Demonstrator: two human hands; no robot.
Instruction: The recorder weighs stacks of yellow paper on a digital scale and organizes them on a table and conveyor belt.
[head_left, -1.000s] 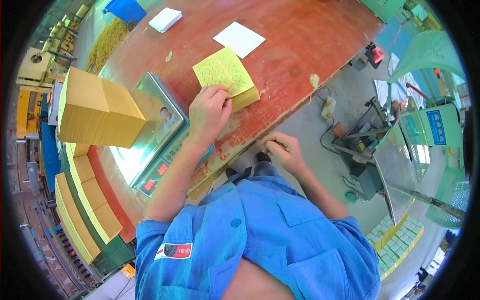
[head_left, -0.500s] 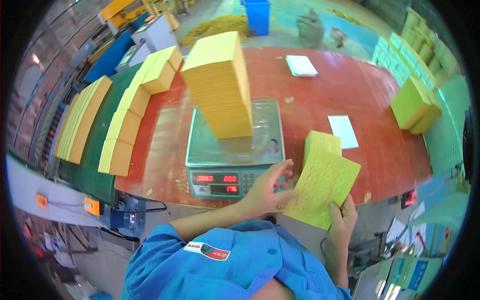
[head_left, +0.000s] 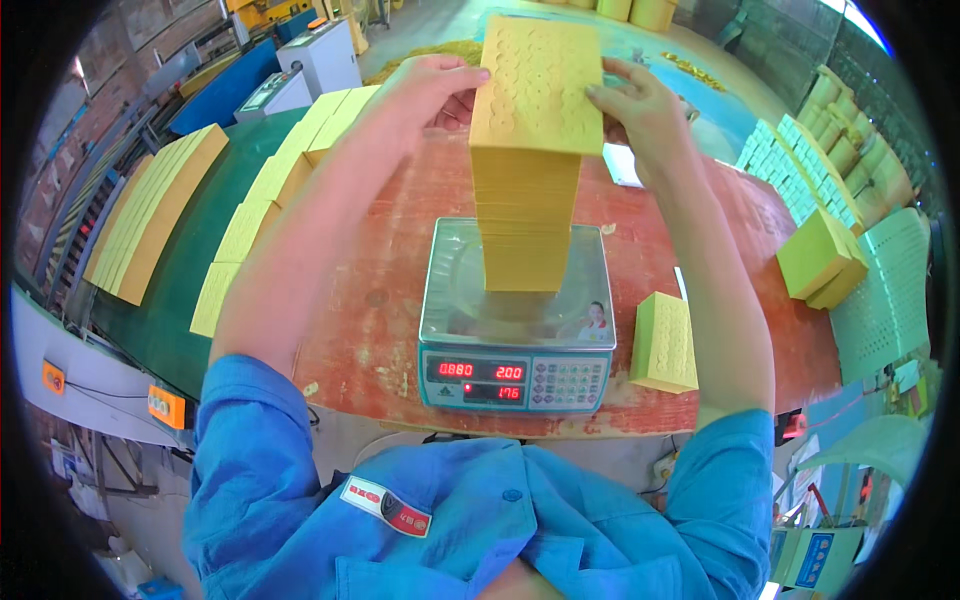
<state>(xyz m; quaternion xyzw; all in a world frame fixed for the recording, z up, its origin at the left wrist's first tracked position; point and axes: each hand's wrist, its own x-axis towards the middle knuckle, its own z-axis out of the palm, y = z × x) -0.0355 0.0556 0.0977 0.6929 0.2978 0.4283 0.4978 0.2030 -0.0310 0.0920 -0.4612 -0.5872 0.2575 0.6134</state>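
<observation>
A tall stack of yellow sheets (head_left: 525, 220) stands on the digital scale (head_left: 450, 310), whose red display is lit. On its top lies a yellow sheet (head_left: 537, 80) marked with rows of round cuts. My left hand (head_left: 435, 92) is at the sheet's left edge, thumb touching it and fingers curled. Opposite, my right hand (head_left: 645, 105) has its thumb on the right edge and its fingers bent around the side. Whether the sheet rests fully on the stack I cannot tell. A small yellow stack (head_left: 665, 345) sits on the table right of the scale.
The red table (head_left: 370, 310) carries white paper (head_left: 622, 168) behind my right forearm. Yellow stacks (head_left: 240, 235) line its left side beside a green belt (head_left: 165, 300), which holds another row (head_left: 160, 215). Two yellow blocks (head_left: 815, 255) stand at the right edge.
Both hands have moved up and forward to the top of the tall stack. The yellow sheet held in my right hand has gone from beside the scale to the stack's top.
</observation>
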